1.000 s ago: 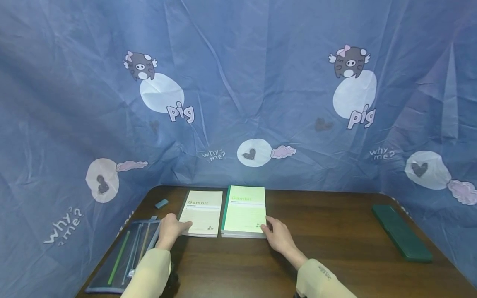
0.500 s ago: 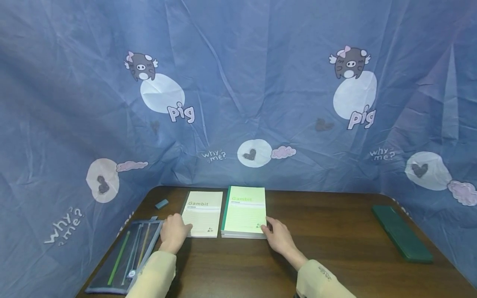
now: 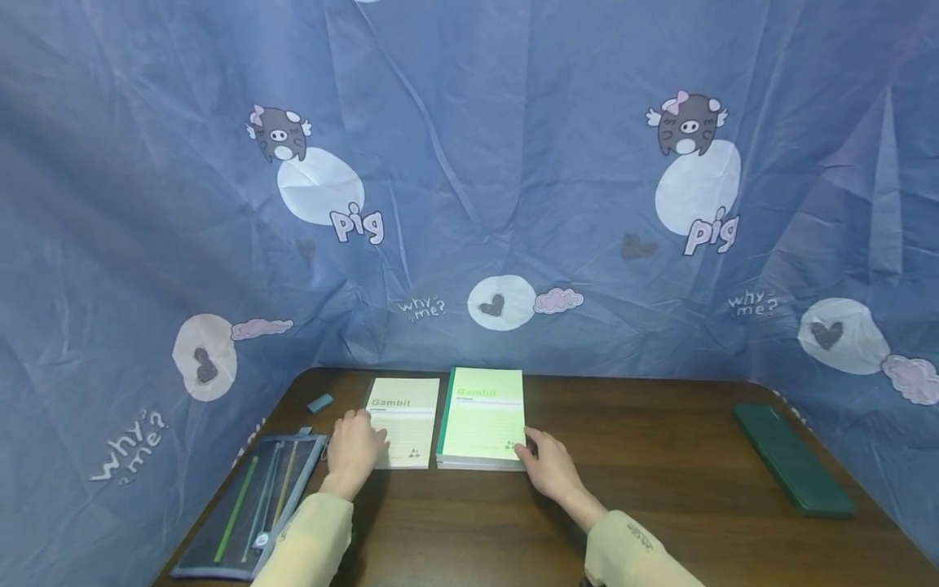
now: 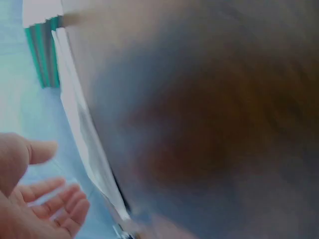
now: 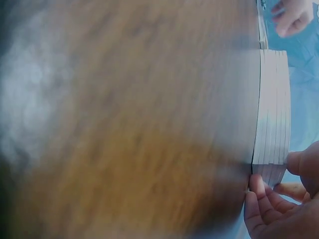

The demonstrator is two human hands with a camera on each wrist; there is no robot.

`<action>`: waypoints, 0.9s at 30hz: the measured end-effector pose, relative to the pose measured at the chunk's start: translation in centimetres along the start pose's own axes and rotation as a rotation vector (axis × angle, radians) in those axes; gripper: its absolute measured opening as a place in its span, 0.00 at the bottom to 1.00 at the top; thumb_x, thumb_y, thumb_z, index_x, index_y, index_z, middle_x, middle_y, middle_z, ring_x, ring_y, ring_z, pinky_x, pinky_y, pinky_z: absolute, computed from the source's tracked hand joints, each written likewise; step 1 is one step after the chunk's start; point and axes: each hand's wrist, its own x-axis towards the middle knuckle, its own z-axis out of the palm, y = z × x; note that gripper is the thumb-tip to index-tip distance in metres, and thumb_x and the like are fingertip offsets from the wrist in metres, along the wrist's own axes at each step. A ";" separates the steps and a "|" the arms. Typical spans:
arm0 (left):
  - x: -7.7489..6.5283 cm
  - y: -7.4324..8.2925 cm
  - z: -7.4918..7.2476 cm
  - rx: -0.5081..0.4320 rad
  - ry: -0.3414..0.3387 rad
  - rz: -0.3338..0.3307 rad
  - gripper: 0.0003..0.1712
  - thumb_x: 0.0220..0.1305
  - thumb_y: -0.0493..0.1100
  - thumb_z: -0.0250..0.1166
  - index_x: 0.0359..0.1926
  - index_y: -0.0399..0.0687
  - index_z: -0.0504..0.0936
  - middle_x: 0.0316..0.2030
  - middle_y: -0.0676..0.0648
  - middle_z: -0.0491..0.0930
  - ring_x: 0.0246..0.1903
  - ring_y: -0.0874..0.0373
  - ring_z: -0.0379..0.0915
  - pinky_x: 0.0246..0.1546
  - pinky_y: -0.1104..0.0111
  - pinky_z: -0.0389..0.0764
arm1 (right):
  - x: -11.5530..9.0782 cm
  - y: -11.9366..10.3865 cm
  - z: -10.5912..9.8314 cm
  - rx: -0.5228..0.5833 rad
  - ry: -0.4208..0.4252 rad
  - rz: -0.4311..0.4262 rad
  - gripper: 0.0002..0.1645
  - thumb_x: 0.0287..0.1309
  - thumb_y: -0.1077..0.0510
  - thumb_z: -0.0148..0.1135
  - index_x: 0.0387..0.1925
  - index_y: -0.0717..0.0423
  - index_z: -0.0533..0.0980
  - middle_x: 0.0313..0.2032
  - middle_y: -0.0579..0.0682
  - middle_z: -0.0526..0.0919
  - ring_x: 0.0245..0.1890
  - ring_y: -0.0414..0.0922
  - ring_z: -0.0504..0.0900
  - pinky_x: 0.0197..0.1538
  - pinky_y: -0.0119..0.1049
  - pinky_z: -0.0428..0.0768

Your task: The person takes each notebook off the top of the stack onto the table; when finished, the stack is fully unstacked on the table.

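A cream notebook marked "Gambit" lies flat on the table, left of a thicker stack of green notebooks. My left hand is over the cream notebook's left edge, covering part of it. In the left wrist view that hand has loosely bent fingers, thumb apart, and holds nothing. At the stack's right front corner is my right hand. The right wrist view has its thumb on top of the stack and the fingers bent against its side, gripping the corner; several page blocks show.
A mesh pencil pouch with pencils inside lies at the left of the brown table. Behind it sits a small blue eraser. Far right is a dark green case. A blue printed curtain hangs close behind the table.
My left hand has moved right and slightly up, from the cream notebook's lower left corner to over its left edge. The right hand keeps its place on the stack.
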 end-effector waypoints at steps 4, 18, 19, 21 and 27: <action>0.1 1.3 0.7 -0.163 -0.051 0.060 0.18 0.63 0.42 0.67 0.46 0.28 0.81 0.38 0.35 0.82 0.39 0.41 0.80 0.41 0.50 0.79 | 0.0 0.1 0.0 0.004 -0.004 0.003 0.27 0.69 0.56 0.60 0.62 0.69 0.72 0.38 0.52 0.79 0.34 0.45 0.74 0.37 0.41 0.76; -0.9 5.7 3.5 -0.578 -0.249 -0.038 0.17 0.66 0.43 0.65 0.46 0.30 0.81 0.32 0.43 0.82 0.28 0.57 0.79 0.31 0.66 0.82 | 0.0 -0.1 -0.3 0.044 0.015 -0.017 0.25 0.68 0.58 0.61 0.60 0.69 0.73 0.34 0.51 0.79 0.29 0.42 0.73 0.31 0.36 0.72; -1.0 5.8 3.7 -0.584 -0.247 -0.046 0.17 0.65 0.43 0.65 0.46 0.30 0.82 0.33 0.43 0.81 0.29 0.57 0.78 0.31 0.66 0.82 | 0.0 -0.1 -0.3 0.051 0.013 -0.011 0.25 0.68 0.58 0.61 0.61 0.69 0.73 0.33 0.51 0.78 0.28 0.42 0.73 0.30 0.36 0.71; -1.1 5.8 4.1 -0.593 -0.244 -0.059 0.17 0.64 0.42 0.66 0.46 0.30 0.82 0.32 0.43 0.81 0.29 0.56 0.78 0.30 0.65 0.81 | 0.1 -0.1 -0.2 0.062 0.013 -0.004 0.25 0.67 0.58 0.61 0.60 0.69 0.73 0.30 0.50 0.77 0.26 0.42 0.72 0.28 0.35 0.70; -1.2 5.4 4.8 -0.637 -0.268 -0.143 0.19 0.63 0.43 0.67 0.48 0.32 0.81 0.34 0.44 0.80 0.30 0.55 0.78 0.32 0.65 0.81 | 0.5 0.0 -0.1 0.078 0.030 0.022 0.25 0.64 0.58 0.63 0.58 0.69 0.74 0.23 0.47 0.74 0.20 0.41 0.70 0.25 0.34 0.67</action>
